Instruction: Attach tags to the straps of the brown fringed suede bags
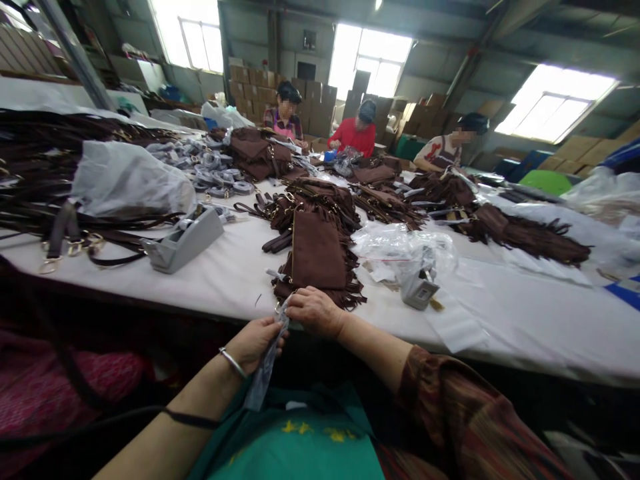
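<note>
Both of my hands meet at the table's front edge around a strip of thin greyish plastic wrap (265, 373). My left hand (257, 343) pinches the wrap, and its loose end hangs down toward my lap. Close beside it, my right hand (316, 312) has its fingers closed on the upper end, next to a small gold-coloured clasp (278, 307). Just beyond my fingers lies a brown fringed bag (320, 250), on top of others like it. Whether the wrapped piece is joined to the bag is hidden by my fingers.
Grey tape dispensers stand left (187, 240) and right (419, 288). Clear plastic bags (405, 247) lie near the right one. Dark straps (65, 173) heap at left beside wrapped grey coils (210, 167). Several people work across the white table (210, 293).
</note>
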